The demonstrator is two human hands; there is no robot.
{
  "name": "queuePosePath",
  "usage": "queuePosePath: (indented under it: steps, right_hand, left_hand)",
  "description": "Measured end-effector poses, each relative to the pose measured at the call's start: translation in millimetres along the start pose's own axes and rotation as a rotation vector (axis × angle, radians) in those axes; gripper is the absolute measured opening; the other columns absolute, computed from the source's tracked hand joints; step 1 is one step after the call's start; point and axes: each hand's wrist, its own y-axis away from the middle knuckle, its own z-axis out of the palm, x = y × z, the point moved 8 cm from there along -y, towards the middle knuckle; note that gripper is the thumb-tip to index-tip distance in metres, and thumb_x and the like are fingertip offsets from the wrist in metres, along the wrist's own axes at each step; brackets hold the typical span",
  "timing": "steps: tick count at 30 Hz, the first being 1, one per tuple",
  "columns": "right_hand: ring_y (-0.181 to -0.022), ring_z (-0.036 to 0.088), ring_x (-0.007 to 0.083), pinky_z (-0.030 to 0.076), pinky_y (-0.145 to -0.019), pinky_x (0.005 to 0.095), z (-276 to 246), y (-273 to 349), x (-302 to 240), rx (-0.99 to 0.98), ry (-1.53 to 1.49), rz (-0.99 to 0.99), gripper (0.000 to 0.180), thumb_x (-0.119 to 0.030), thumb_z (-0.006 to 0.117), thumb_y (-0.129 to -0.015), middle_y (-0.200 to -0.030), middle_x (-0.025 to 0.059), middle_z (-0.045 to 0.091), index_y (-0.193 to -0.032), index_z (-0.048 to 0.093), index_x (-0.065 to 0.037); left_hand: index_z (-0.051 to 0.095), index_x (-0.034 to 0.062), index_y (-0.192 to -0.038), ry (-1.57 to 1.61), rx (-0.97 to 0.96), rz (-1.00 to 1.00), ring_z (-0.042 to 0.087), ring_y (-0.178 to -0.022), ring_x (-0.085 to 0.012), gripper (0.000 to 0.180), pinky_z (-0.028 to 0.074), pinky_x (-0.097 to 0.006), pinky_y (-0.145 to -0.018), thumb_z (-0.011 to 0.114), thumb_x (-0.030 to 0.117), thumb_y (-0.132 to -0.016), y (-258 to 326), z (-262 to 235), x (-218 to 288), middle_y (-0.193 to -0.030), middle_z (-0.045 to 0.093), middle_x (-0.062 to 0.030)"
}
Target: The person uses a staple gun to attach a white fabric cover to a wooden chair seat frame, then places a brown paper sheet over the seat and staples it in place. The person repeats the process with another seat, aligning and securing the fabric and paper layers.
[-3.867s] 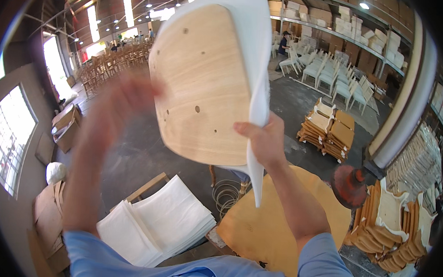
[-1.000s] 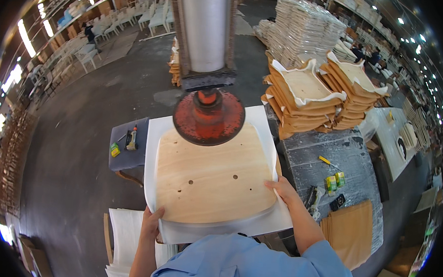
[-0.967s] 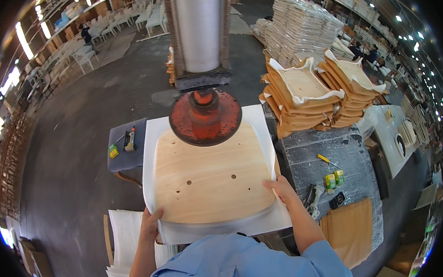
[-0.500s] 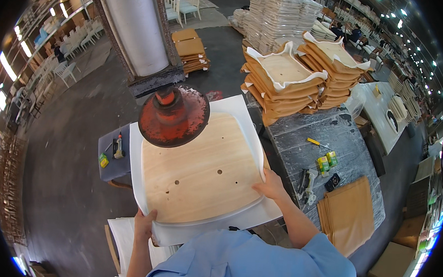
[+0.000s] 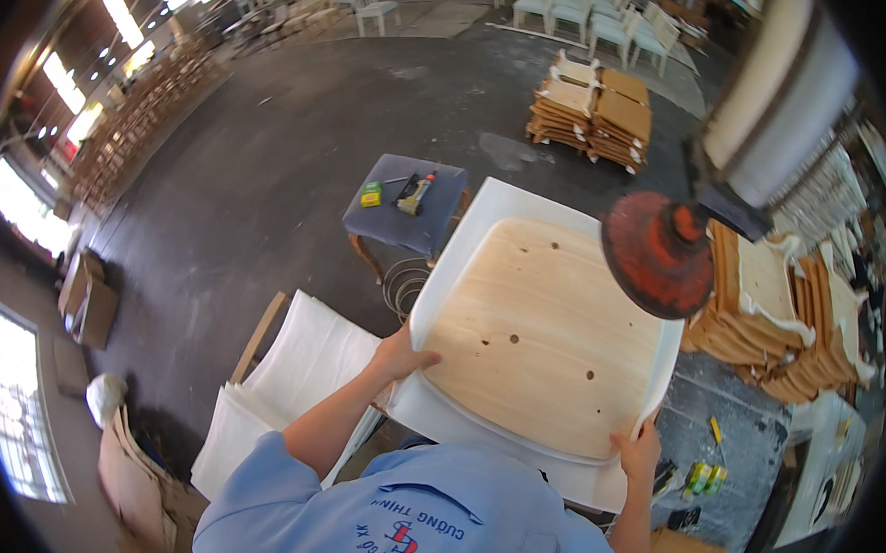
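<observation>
A pale plywood seat panel (image 5: 550, 332) with several holes lies in front of me. White padding (image 5: 507, 202) curves up around its edges. My left hand (image 5: 401, 358) is closed on the near left edge, thumb over the wood and fingers hidden beneath. My right hand (image 5: 638, 452) grips the near right corner, its thumb at the wood and its other fingers round the padding. Over the panel's far right part stands a worn red press disc (image 5: 656, 256); I cannot tell whether it touches the wood.
Left of the panel, a blue upholstered stool (image 5: 396, 219) bears a staple gun (image 5: 415, 193) and a small green-yellow box (image 5: 371, 195). White sheets (image 5: 302, 379) are piled near my left arm. Brown-covered seat stacks (image 5: 752, 303) and a wrapped table (image 5: 746, 418) stand to the right.
My view has swung left, so the stool, press disc and tables appear farther right. Both hands still hold the panel, and its place under the disc has shifted.
</observation>
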Motion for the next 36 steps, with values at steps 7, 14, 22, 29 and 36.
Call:
queuePosePath:
  steps: [7, 14, 22, 29, 36]
  right_hand:
    - [-0.103, 0.076, 0.0355, 0.058, -0.092, 0.0436, -6, -2, 4, -0.006, -0.013, 0.012, 0.058, -0.012, 0.093, -0.070, -0.112, 0.0196, 0.077, -0.122, 0.070, 0.000]
    - [-0.101, 0.077, 0.0355, 0.059, -0.090, 0.0435, -5, 0, -3, -0.069, 0.126, 0.061, 0.054, -0.016, 0.095, -0.069, -0.110, 0.0193, 0.078, -0.114, 0.073, 0.001]
    - [-0.080, 0.071, 0.0185, 0.056, -0.071, 0.0370, -11, -19, 46, -0.118, 0.143, 0.165, 0.042, -0.036, 0.086, -0.087, -0.090, 0.0064, 0.076, -0.112, 0.075, -0.004]
    - [-0.069, 0.058, 0.0082, 0.048, -0.061, 0.0278, 30, 9, 83, -0.050, -0.844, 0.512, 0.041, -0.051, 0.062, -0.109, -0.085, -0.0041, 0.068, -0.112, 0.076, -0.012]
    - [-0.071, 0.064, 0.0124, 0.050, -0.061, 0.0325, 23, -4, 102, -0.010, -0.879, 0.425, 0.031, -0.039, 0.066, -0.106, -0.086, 0.0005, 0.071, -0.103, 0.075, -0.009]
  left_hand:
    - [0.066, 0.0137, -0.147, -0.274, -0.006, -0.034, 0.057, -0.132, -0.0384, 0.078, 0.048, -0.045, -0.110, 0.088, 0.050, -0.081, 3, -5, 21, -0.144, 0.056, -0.0254]
    - [0.076, 0.0024, -0.126, -0.140, -0.081, -0.023, 0.059, -0.125, -0.0410, 0.064, 0.050, -0.047, -0.106, 0.086, 0.049, -0.083, -6, -8, 21, -0.137, 0.056, -0.0264]
    - [0.070, 0.0068, -0.136, -0.111, -0.074, 0.057, 0.064, -0.115, -0.0410, 0.061, 0.054, -0.048, -0.102, 0.080, 0.041, -0.087, -1, -18, 16, -0.121, 0.065, -0.0250]
    - [0.055, -0.0037, -0.148, 0.464, -0.244, 0.039, 0.070, -0.116, -0.0246, 0.065, 0.057, -0.038, -0.099, 0.080, 0.007, -0.089, -14, -9, -12, -0.132, 0.071, -0.0166]
    - [0.072, -0.0025, -0.126, 0.558, -0.328, 0.024, 0.073, -0.102, -0.0201, 0.030, 0.059, -0.037, -0.091, 0.072, 0.008, -0.097, -51, -23, 1, -0.108, 0.077, -0.0104]
